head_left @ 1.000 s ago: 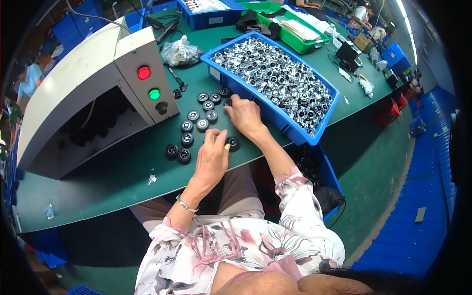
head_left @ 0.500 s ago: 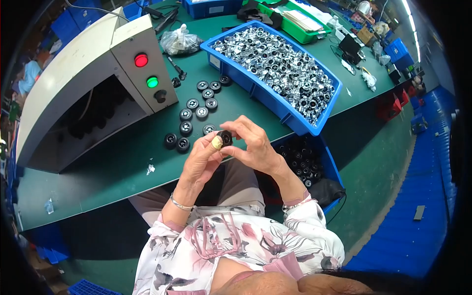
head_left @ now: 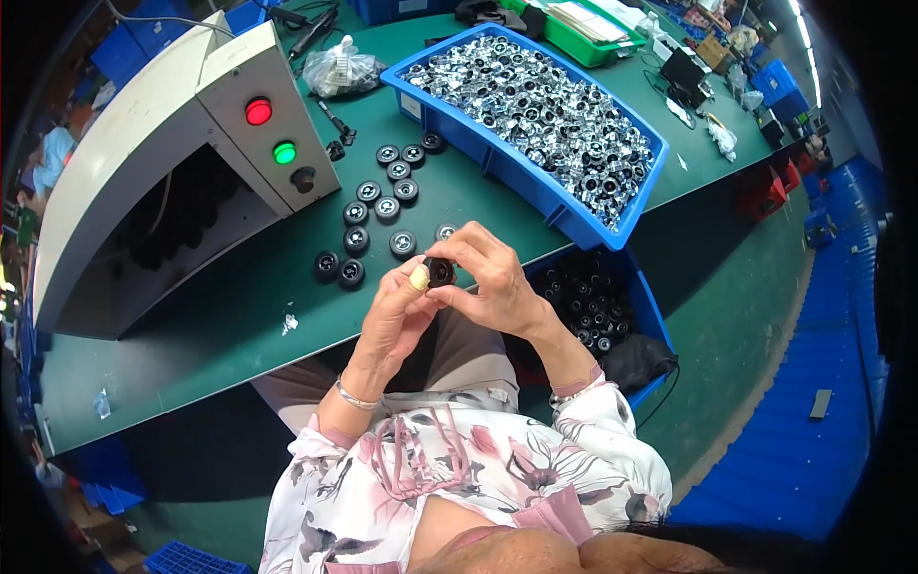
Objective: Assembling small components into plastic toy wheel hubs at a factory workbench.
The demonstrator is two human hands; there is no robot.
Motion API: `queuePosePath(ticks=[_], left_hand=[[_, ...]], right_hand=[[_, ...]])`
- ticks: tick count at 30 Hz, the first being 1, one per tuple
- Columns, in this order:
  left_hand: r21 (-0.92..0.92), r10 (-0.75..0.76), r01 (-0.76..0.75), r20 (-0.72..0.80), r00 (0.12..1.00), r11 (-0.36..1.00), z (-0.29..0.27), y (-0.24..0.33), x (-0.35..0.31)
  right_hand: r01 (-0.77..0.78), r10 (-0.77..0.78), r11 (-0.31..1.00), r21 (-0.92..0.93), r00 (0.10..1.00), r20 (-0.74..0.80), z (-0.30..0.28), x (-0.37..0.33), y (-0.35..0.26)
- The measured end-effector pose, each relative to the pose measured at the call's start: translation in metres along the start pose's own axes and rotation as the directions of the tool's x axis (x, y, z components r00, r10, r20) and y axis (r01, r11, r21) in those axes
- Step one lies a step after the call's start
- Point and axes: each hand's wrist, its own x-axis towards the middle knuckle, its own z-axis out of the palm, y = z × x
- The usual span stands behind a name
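A small black wheel (head_left: 441, 272) is held between my two hands, just in front of the green table's near edge. My left hand (head_left: 387, 301) grips its left side, with a yellow cover (head_left: 420, 277) on the thumb. My right hand (head_left: 495, 282) pinches the wheel from the right between thumb and fingers. The wheel's recessed, dark centre shows; its other side is hidden. Several black wheels with silvery centres lie loosely on the table beyond my hands, among them one wheel (head_left: 403, 244) close by and another (head_left: 447, 232) partly behind my right hand.
A beige machine (head_left: 215, 105) with red and green buttons stands at left. A blue tray (head_left: 521, 187) full of shiny clear-and-black parts sits at back right. Below it, a blue bin (head_left: 653, 311) holds black wheels. A plastic bag (head_left: 341, 69) lies behind.
The view has shifted slightly, so the table and its wheels sit a little differently in the picture. Both hands keep hold of the black wheel, its face turned slightly more into view.
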Motion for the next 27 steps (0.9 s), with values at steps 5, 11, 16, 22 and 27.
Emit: queuePosePath(ticks=[5,11,16,22,27], left_hand=[[-0.083,-0.044,0.043,-0.003,0.999,0.996,0.001,-0.006,0.001],[0.039,0.058,-0.056,-0.028,0.998,0.998,0.001,-0.007,0.002],[0.118,0.085,-0.084,-0.004,0.996,0.989,0.005,-0.012,-0.003],[0.341,0.26,-0.221,-0.072,0.963,0.914,0.012,-0.015,0.0],[0.422,0.261,-0.188,-0.122,0.958,0.887,0.019,-0.023,-0.002]], right_hand=[[-0.045,0.044,0.998,-0.034,0.999,-0.018,0.0,-0.005,0.0],[-0.039,0.037,0.999,-0.023,0.998,-0.059,0.006,-0.008,0.002],[-0.034,0.033,0.999,-0.008,0.998,-0.059,0.002,-0.013,0.0],[-0.067,0.081,0.991,0.111,0.989,-0.126,0.01,-0.025,0.006],[-0.138,0.165,0.974,0.179,0.976,-0.14,0.009,-0.031,0.001]])
